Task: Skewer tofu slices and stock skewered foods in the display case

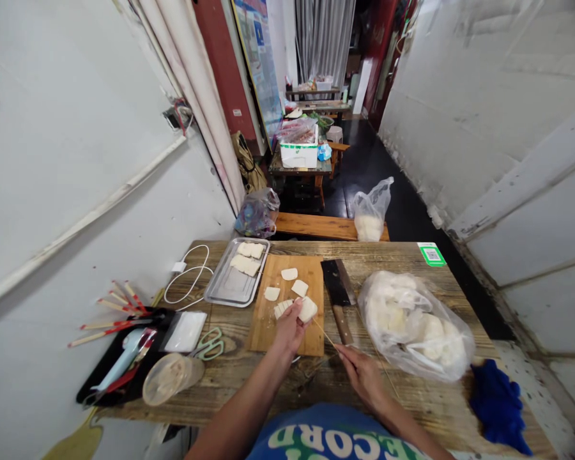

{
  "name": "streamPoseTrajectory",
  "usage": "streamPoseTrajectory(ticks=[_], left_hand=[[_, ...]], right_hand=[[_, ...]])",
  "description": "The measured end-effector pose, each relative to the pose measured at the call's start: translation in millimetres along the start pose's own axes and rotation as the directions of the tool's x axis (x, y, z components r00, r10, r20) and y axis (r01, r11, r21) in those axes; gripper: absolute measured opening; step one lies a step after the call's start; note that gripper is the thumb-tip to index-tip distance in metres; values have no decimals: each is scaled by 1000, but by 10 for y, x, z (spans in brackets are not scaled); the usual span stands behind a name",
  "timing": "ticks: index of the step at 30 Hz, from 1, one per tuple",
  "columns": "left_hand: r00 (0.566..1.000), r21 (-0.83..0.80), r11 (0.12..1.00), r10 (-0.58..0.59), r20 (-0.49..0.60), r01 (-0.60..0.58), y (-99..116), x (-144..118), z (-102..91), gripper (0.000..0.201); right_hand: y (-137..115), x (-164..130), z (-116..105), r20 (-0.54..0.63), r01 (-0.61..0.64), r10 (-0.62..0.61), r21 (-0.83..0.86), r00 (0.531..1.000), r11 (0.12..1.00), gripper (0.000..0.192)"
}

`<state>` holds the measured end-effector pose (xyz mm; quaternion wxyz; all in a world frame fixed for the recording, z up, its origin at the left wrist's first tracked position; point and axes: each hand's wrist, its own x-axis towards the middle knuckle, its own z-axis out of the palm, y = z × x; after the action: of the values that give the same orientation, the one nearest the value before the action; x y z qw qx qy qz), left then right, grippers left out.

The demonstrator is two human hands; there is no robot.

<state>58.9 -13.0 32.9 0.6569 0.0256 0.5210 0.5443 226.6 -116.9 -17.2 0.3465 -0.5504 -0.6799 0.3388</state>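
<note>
My left hand (290, 327) rests at the near edge of the cutting board (287, 300), fingers closed around a white slice (308, 309). My right hand (361, 374), just off the board's near right corner, pinches a thin bamboo skewer (324, 333) whose tip points at that slice. If I push off-centre, I think the soft piece could split, or the point could slip through into my fingers behind it. Both forearms reach forward over the table (412, 268), wrists low, right hand angled inward toward the board.
</note>
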Motion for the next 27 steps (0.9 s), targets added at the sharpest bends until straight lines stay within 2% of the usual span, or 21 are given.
streamPoseTrajectory(ticks=[10, 19, 27], left_hand=[[999, 59, 998, -30, -12, 31, -31, 23, -15, 8], [993, 73, 991, -115, 35, 112, -331, -33, -69, 6], [979, 98, 977, -196, 63, 189, -417, -124, -6, 8]], right_hand=[[-16, -16, -20, 32, -14, 14, 7, 999, 1000, 34], [-4, 54, 7, -8, -6, 6, 1, 1000, 1000, 35], [-3, 154, 49, -22, -61, 61, -6, 998, 998, 35]])
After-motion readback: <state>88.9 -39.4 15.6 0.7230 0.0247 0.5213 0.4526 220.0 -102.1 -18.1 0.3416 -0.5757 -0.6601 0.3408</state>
